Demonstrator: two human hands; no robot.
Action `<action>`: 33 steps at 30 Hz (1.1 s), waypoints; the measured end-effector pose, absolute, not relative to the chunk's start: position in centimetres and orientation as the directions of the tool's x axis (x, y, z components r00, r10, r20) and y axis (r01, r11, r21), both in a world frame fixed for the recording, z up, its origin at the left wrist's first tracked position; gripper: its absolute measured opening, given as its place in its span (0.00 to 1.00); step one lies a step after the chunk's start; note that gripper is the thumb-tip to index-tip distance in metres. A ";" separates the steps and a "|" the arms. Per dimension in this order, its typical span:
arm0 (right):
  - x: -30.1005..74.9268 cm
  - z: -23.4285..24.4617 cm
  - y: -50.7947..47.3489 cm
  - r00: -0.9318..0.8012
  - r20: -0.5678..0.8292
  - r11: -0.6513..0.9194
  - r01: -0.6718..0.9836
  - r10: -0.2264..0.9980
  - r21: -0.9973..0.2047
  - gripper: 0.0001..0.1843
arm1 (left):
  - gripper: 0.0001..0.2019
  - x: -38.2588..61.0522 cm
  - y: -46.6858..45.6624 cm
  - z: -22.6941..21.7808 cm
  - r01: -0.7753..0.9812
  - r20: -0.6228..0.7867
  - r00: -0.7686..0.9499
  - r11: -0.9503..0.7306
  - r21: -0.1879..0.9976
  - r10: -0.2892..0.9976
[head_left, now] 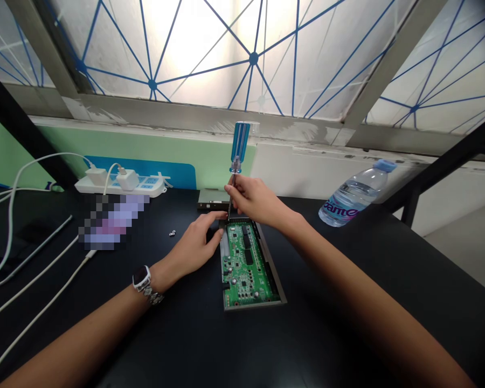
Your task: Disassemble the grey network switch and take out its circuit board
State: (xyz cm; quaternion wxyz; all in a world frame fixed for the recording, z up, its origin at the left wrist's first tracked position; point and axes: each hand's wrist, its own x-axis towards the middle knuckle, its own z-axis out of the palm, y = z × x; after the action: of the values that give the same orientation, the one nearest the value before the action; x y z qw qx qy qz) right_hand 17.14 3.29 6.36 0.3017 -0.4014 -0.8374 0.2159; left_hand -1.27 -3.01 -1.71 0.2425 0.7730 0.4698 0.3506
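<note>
My right hand (253, 198) pinches the metal shaft of a screwdriver (240, 143) with a clear blue handle. The tool stands nearly upright, its tip down at the far left corner of a green circuit board (244, 269) in a shallow metal tray. On the left side, my left hand (196, 242) lies with thumb and index finger apart. Its index fingertip is beside the screwdriver tip, and the thumb touches the tray's left edge. Whatever the tip bears on is too small to make out. Several small screws (172, 233) lie on the black table left of my left hand.
Behind the board sits a flat grey metal case (212, 199). A tilted water bottle (353, 195) is at the right. At the left are a white power strip (145, 185) with plugs, loose white cables (44, 293) and a blurred-out object (115, 223). A wall and window close off the back.
</note>
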 end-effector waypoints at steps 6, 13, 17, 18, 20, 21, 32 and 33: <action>17.7 6.8 3.5 -0.541 0.261 0.577 0.572 0.799 -0.583 0.10 | 0.18 -1.3 -2.9 -1.8 0.545 0.329 0.313 -0.452 0.707 0.891; 17.7 7.1 3.2 -0.577 0.228 0.589 0.576 0.784 -0.567 0.09 | 0.17 -0.9 -2.4 -1.2 0.512 0.365 0.245 -0.439 0.738 0.898; 17.8 7.0 3.2 -0.584 0.244 0.605 0.569 0.774 -0.556 0.09 | 0.16 -0.2 -1.7 -0.7 0.456 0.403 0.251 -0.474 0.753 0.880; 17.8 7.0 3.2 -0.584 0.250 0.609 0.567 0.772 -0.555 0.08 | 0.16 -0.1 -1.5 -0.6 0.438 0.407 0.261 -0.483 0.758 0.875; 17.9 6.9 3.2 -0.585 0.254 0.611 0.561 0.770 -0.559 0.08 | 0.15 0.2 -0.8 -0.4 0.395 0.415 0.287 -0.501 0.770 0.863; 17.9 6.9 3.2 -0.586 0.254 0.610 0.558 0.770 -0.562 0.08 | 0.14 0.3 -0.5 -0.4 0.378 0.420 0.299 -0.510 0.773 0.857; 17.8 7.3 3.1 -0.441 0.389 0.588 0.607 0.809 -0.534 0.18 | 0.14 0.7 0.5 -1.5 0.350 0.447 0.244 -0.508 0.787 0.861; 17.7 7.4 3.0 -0.390 0.433 0.579 0.623 0.813 -0.526 0.21 | 0.14 0.7 0.5 -1.6 0.343 0.442 0.239 -0.501 0.795 0.865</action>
State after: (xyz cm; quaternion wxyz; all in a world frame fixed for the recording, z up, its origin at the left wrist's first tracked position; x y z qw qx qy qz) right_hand 17.66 2.96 7.41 0.3379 -0.4368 -0.8218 0.1403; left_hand 0.71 0.46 -1.58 0.2836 0.7341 0.4111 0.4601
